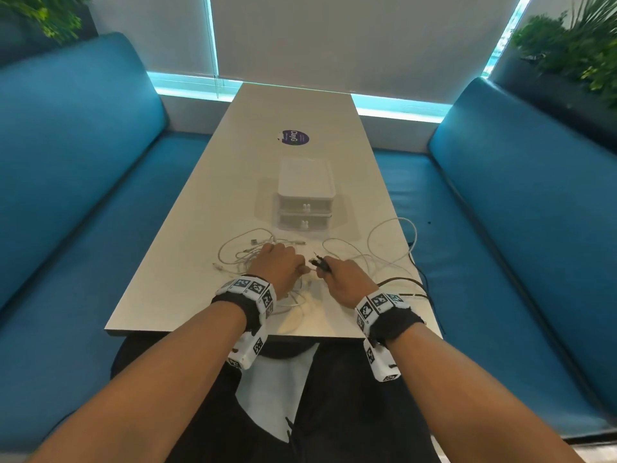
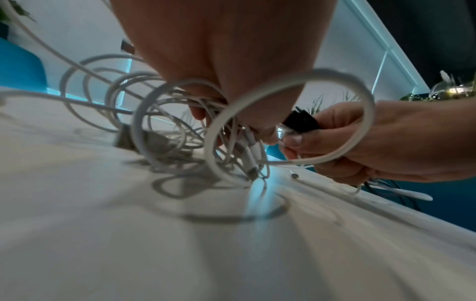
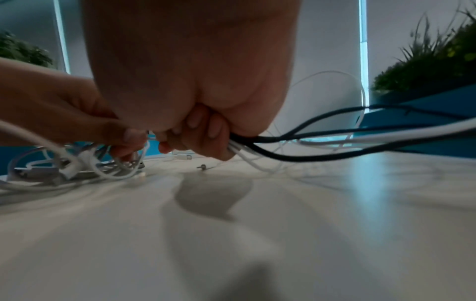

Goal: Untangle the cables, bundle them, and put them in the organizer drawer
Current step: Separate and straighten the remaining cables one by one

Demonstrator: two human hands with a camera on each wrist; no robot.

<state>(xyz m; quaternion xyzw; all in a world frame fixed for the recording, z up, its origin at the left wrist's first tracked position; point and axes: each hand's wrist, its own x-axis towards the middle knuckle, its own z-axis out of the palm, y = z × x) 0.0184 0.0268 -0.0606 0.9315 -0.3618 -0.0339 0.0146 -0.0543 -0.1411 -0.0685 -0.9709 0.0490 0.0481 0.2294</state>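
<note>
A tangle of white cables point(image 1: 240, 253) lies on the near part of the table point(image 1: 187, 235). My left hand point(image 1: 278, 267) sits on top of it and grips a bunch of white loops point(image 2: 180, 114). Just to its right my right hand point(image 1: 344, 279) is curled around black cables point(image 3: 322, 138) and thin white ones, with a black plug point(image 2: 301, 121) sticking out of the fist toward the left hand. The black cable point(image 1: 405, 282) trails over the table's right edge. The white two-drawer organizer point(image 1: 305, 195) stands beyond the hands, both drawers closed.
A purple round sticker point(image 1: 295, 138) lies farther up the table. Blue bench seats point(image 1: 500, 228) run along both sides, with plants point(image 1: 574, 45) in the back corners. A loose white cable point(image 1: 394, 235) loops near the right edge.
</note>
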